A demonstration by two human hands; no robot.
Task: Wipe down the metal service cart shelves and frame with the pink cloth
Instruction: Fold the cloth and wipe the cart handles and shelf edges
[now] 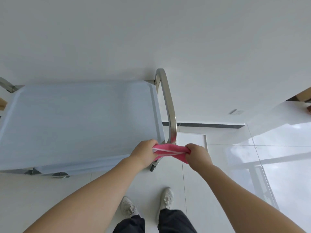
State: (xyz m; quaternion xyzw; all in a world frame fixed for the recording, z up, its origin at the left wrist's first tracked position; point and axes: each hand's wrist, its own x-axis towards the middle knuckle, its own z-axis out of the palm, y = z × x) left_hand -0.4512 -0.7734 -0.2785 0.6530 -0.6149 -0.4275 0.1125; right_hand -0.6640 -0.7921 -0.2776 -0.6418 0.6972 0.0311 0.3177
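The metal service cart stands against a white wall, its pale blue-grey top shelf (80, 125) filling the left of the view. A curved steel handle bar (169, 105) arches along the cart's right end. The pink cloth (170, 149) is pulled taut around the near lower end of that bar. My left hand (143, 153) grips the cloth's left end by the shelf's near right corner. My right hand (197, 155) grips the cloth's right end, just right of the bar. The cloth hides where the bar joins the frame.
A caster wheel (152, 168) shows under the near right corner, and brackets (59, 174) under the front edge. My two shoes (165, 197) stand on the glossy white tile floor. A wall socket (237, 112) sits to the right, with brown boxes (303, 96) at the far right.
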